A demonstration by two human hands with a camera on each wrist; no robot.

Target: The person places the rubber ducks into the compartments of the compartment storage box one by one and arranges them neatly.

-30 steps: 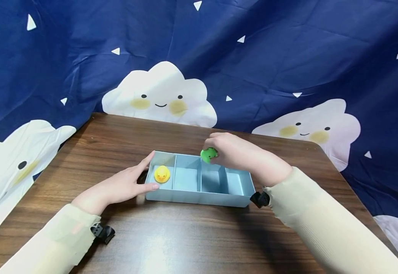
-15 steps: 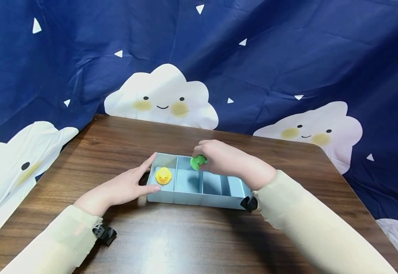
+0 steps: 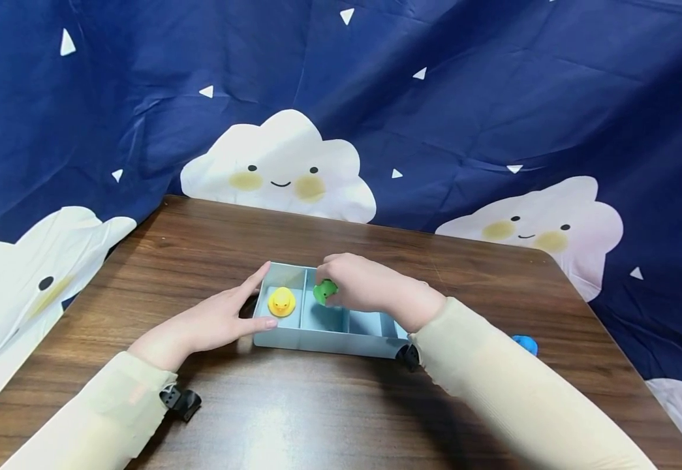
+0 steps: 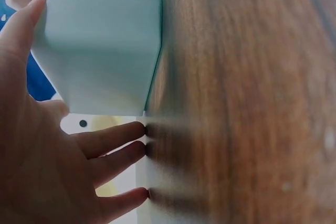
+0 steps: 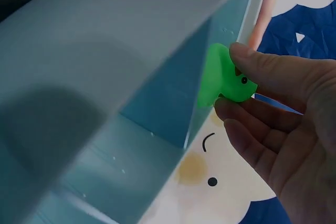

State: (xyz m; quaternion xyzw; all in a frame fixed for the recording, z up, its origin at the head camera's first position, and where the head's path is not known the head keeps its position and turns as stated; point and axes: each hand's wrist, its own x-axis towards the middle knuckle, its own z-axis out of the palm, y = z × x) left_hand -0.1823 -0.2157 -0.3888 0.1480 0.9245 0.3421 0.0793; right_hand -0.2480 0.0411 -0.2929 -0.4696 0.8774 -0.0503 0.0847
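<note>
In the head view, a light blue box (image 3: 317, 339) divided into a row of compartments lies on the table. My left hand (image 3: 208, 320) spans its left end, thumb at the near corner and index finger at the far one, fingers extended. A yellow rubber duck (image 3: 282, 302) sits in the leftmost compartment. My right hand (image 3: 358, 282) pinches a green rubber duck (image 3: 325, 292) by its head over the second compartment from the left. The right wrist view shows thumb and fingertips round the duck's head, with its green body (image 5: 212, 74) partly behind a box wall.
A small blue object (image 3: 525, 344) shows on the brown wooden table (image 3: 317, 405), partly behind the right sleeve (image 3: 493, 372). A dark blue curtain (image 3: 493, 78) with white clouds hangs behind the table's far edge. My right forearm covers the box's right end.
My right hand has moved left and lower with the green rubber duck, from above the third compartment to the second. The blue object has come into view. My left hand stays at the box.
</note>
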